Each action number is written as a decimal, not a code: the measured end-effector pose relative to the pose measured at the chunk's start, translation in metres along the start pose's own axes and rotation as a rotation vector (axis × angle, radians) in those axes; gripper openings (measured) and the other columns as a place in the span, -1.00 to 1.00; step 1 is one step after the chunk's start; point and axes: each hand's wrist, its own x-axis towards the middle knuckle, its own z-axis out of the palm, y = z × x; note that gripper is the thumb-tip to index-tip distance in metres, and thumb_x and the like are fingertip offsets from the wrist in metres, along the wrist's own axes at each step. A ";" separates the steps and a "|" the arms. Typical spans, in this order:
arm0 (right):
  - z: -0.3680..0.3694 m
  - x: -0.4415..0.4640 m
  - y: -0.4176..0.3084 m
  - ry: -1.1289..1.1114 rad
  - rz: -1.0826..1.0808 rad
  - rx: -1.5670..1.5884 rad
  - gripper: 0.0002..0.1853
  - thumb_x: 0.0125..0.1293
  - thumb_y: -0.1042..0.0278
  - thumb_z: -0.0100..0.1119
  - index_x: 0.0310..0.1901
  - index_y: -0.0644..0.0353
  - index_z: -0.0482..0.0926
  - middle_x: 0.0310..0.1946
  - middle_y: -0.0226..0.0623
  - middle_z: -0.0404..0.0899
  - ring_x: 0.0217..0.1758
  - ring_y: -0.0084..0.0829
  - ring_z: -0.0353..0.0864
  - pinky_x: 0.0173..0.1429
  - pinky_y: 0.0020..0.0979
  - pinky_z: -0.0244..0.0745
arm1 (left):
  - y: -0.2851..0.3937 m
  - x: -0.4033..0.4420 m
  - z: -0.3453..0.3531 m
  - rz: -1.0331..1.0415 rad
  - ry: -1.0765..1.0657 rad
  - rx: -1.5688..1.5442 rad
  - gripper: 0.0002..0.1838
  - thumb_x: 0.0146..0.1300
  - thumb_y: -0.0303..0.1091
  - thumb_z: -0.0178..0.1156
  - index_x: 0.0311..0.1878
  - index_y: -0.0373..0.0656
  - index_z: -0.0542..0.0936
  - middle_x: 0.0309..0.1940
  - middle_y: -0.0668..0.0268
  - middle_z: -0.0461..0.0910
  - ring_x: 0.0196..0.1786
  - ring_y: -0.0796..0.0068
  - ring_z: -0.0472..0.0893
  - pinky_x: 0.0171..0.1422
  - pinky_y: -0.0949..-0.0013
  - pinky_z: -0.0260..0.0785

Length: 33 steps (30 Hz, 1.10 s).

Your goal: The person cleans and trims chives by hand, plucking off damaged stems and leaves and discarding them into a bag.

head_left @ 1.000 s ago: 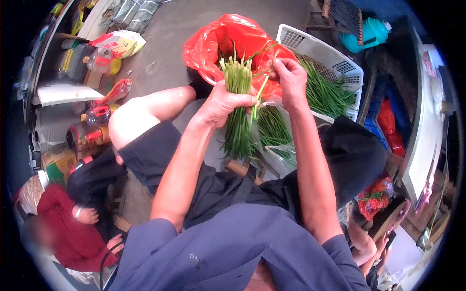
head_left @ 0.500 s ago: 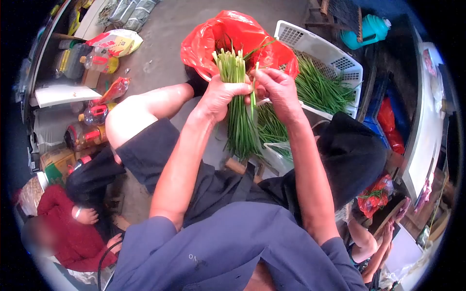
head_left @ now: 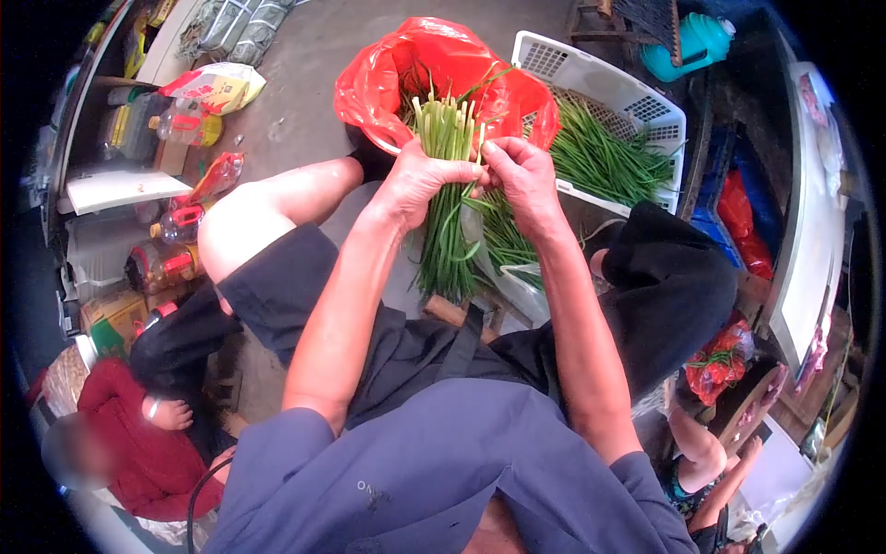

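Holding the bunch of green stalks (head_left: 450, 235) at twelve o'clock, our left hand (head_left: 417, 185) wraps it below its pale ends (head_left: 441, 118), while our right hand (head_left: 523, 180) pinches one edge stalk (head_left: 481, 138). We judge this to be stalk-by-stalk tidying; the next move wants a steady left grip. Beyond sit a red bag (head_left: 367, 100) at twelve and a white basket (head_left: 600, 80) at one.

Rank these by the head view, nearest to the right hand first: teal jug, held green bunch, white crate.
From the right hand:
1. Green bunch: just to its left, in the left hand.
2. White crate: ahead, rightward.
3. Teal jug: beyond the crate, top right.
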 end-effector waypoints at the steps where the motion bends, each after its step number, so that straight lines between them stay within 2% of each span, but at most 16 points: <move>1: 0.000 0.000 0.001 0.000 -0.001 -0.001 -0.75 0.40 0.28 0.08 -0.26 0.33 0.59 -0.51 -0.37 0.58 -0.57 -0.57 0.55 -0.44 -0.53 0.47 | 0.000 0.000 0.001 -0.002 -0.004 0.000 -0.67 0.00 -0.56 0.36 -0.11 -0.28 0.55 -0.30 0.25 0.64 -0.32 0.45 0.67 -0.27 0.45 0.52; 10: 0.001 0.001 0.003 0.022 -0.031 -0.062 -0.76 0.43 0.27 0.05 -0.24 0.31 0.54 -0.46 -0.39 0.56 -0.54 -0.63 0.51 -0.43 -0.52 0.54 | 0.001 0.000 0.000 -0.018 -0.044 -0.024 -0.61 0.00 -0.56 0.36 -0.06 -0.28 0.53 -0.28 0.25 0.64 -0.26 0.40 0.69 -0.23 0.41 0.58; 16: 0.005 0.001 0.002 0.087 -0.007 0.163 -0.74 0.44 0.24 0.06 -0.26 0.30 0.55 -0.46 -0.38 0.57 -0.55 -0.62 0.50 -0.45 -0.54 0.51 | 0.006 -0.002 0.005 0.006 -0.003 -0.004 -0.65 0.02 -0.57 0.34 -0.07 -0.28 0.55 -0.27 0.25 0.64 -0.27 0.43 0.68 -0.21 0.40 0.57; 18: 0.006 0.002 0.002 0.041 -0.092 -0.097 -0.68 0.45 0.23 0.02 -0.33 0.33 0.54 -0.52 -0.36 0.55 -0.53 -0.59 0.52 -0.50 -0.50 0.50 | 0.001 0.001 0.003 0.073 0.012 0.033 -0.66 0.03 -0.57 0.34 -0.08 -0.29 0.56 -0.28 0.26 0.64 -0.29 0.45 0.67 -0.21 0.41 0.55; 19: 0.006 0.001 0.002 0.044 -0.088 -0.096 -0.68 0.45 0.23 0.02 -0.33 0.33 0.54 -0.52 -0.36 0.55 -0.53 -0.59 0.52 -0.50 -0.50 0.50 | -0.002 0.002 0.002 0.138 0.027 0.070 -0.68 0.04 -0.57 0.33 -0.09 -0.29 0.56 -0.29 0.27 0.64 -0.30 0.47 0.66 -0.20 0.42 0.54; 22: 0.003 -0.001 0.003 0.027 -0.121 -0.150 -0.66 0.44 0.18 0.03 -0.37 0.31 0.55 -0.54 -0.36 0.54 -0.54 -0.59 0.51 -0.50 -0.49 0.45 | 0.001 0.001 -0.003 0.065 -0.068 0.116 -0.69 0.06 -0.57 0.33 -0.09 -0.29 0.56 -0.33 0.28 0.64 -0.32 0.49 0.64 -0.20 0.44 0.51; 24: -0.009 0.004 0.007 0.162 -0.225 -0.454 -0.66 0.44 0.15 0.05 -0.38 0.25 0.53 -0.53 -0.40 0.52 -0.57 -0.64 0.46 -0.46 -0.53 0.47 | 0.008 -0.002 -0.003 0.052 -0.084 0.120 -0.72 0.06 -0.56 0.33 -0.12 -0.28 0.55 -0.35 0.25 0.64 -0.32 0.48 0.65 -0.21 0.44 0.52; 25: -0.016 0.008 0.010 0.210 -0.271 -0.443 -0.66 0.44 0.16 0.04 -0.41 0.22 0.52 -0.55 -0.43 0.50 -0.58 -0.67 0.43 -0.48 -0.55 0.41 | 0.013 -0.004 -0.004 0.052 -0.087 0.155 -0.73 0.07 -0.56 0.33 -0.13 -0.28 0.54 -0.35 0.24 0.65 -0.33 0.46 0.66 -0.22 0.43 0.53; 26: -0.024 0.008 0.013 0.230 -0.168 -0.285 -0.65 0.44 0.16 0.04 -0.43 0.22 0.53 -0.57 -0.44 0.50 -0.58 -0.68 0.42 -0.48 -0.57 0.37 | 0.015 -0.006 -0.005 0.053 -0.091 0.189 -0.74 0.07 -0.56 0.33 -0.15 -0.27 0.53 -0.35 0.22 0.65 -0.33 0.45 0.66 -0.22 0.43 0.53; 29: -0.046 0.001 0.009 0.091 0.047 -0.318 -0.69 0.40 0.22 0.07 -0.44 0.26 0.53 -0.59 -0.45 0.48 -0.61 -0.66 0.41 -0.51 -0.55 0.35 | 0.016 -0.005 -0.013 0.057 -0.049 0.116 -0.71 0.09 -0.55 0.32 -0.11 -0.26 0.50 -0.34 0.18 0.66 -0.33 0.40 0.67 -0.22 0.40 0.55; 30: -0.053 -0.002 0.015 0.098 0.051 -0.320 -0.69 0.40 0.22 0.07 -0.44 0.26 0.53 -0.59 -0.45 0.48 -0.61 -0.66 0.41 -0.51 -0.55 0.35 | 0.020 -0.007 -0.013 0.063 -0.027 0.093 -0.69 0.09 -0.54 0.33 -0.09 -0.27 0.50 -0.34 0.17 0.66 -0.33 0.40 0.67 -0.21 0.39 0.55; 32: -0.074 -0.007 0.049 -0.070 0.133 -0.558 -0.71 0.26 0.28 0.06 -0.48 0.33 0.56 -0.65 -0.32 0.53 -0.59 -0.53 0.51 -0.45 -0.42 0.43 | 0.026 -0.008 -0.014 0.111 0.016 0.094 -0.64 0.09 -0.52 0.34 -0.03 -0.30 0.51 -0.34 0.18 0.65 -0.35 0.40 0.66 -0.22 0.39 0.53; 33: -0.090 -0.007 0.074 -0.094 0.215 -0.746 -0.74 0.15 0.30 0.08 -0.50 0.34 0.59 -0.62 -0.19 0.58 -0.56 -0.40 0.59 -0.36 -0.33 0.50 | 0.030 -0.009 -0.015 0.126 0.009 0.099 -0.65 0.08 -0.51 0.33 -0.05 -0.30 0.51 -0.34 0.18 0.65 -0.35 0.40 0.65 -0.21 0.39 0.53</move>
